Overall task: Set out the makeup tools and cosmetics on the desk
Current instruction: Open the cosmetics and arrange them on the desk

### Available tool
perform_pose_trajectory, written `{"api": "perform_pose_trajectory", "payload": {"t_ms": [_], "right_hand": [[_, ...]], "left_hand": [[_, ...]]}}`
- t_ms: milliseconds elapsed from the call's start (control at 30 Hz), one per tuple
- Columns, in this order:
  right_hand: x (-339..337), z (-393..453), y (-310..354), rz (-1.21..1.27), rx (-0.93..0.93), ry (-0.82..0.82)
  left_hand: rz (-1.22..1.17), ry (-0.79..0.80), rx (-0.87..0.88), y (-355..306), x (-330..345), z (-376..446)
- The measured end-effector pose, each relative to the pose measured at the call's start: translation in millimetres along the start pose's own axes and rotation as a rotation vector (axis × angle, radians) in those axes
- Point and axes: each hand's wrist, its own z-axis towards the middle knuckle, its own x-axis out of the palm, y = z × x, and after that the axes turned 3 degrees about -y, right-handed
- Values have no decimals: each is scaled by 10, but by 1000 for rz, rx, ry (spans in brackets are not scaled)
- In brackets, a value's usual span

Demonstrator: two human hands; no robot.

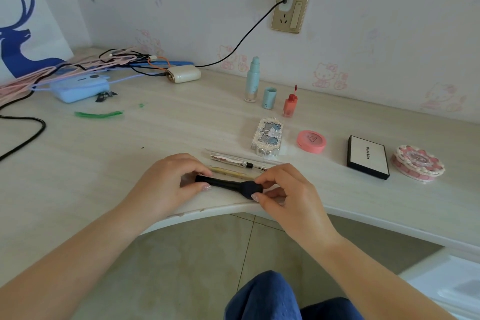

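A black makeup brush (228, 184) lies near the desk's front edge. My left hand (168, 179) pinches its handle end and my right hand (280, 189) pinches its dark bristle head. Just behind it lie a thin gold pencil (231, 172) and a silver pen-like tube (233, 160). Further back are an ornate silver palette (268, 136), a round pink compact (311, 141), a black-rimmed white palette (367, 156) and a round pink flower-shaped compact (418, 162). By the wall stand a light blue bottle (252, 80), its blue cap (269, 97) and a red lip gloss (289, 102).
At the back left of the desk (104, 153) are tangled cables (104, 62), a blue device (80, 88) and a cream power bank (184, 73) plugged into the wall socket (289, 11). A green smear (98, 114) marks the desk.
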Motion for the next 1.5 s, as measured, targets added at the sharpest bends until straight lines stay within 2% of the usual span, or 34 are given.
{"api": "perform_pose_trajectory", "payload": {"t_ms": [433, 600, 733, 800, 900, 1000, 1100, 1267, 1500], "right_hand": [[-44, -32, -11, 108, -79, -79], [-334, 162, -67, -7, -145, -71], [-658, 520, -162, -205, -147, -86], [-783, 753, -217, -338, -127, -7], [-842, 1109, -269, -594, -175, 204], [-756, 1391, -339, -908, -275, 436], [-620, 1534, -410, -1056, -370, 590], [-530, 1693, -406, -1063, -436, 709], [-428, 1901, -608, -888, -378, 709]], "left_hand": [[-138, -96, -98, -75, -65, -9], [-150, -66, -104, -128, -77, 130], [-152, 3, -84, -319, -50, 449], [-144, 58, -117, -400, 23, 638], [-89, 188, -192, -532, 197, 890], [122, 328, -227, -671, 413, 1137], [355, 398, -220, -732, 582, 1320], [516, 434, -246, -729, 768, 1433], [563, 376, -213, -509, 749, 1571]]}}
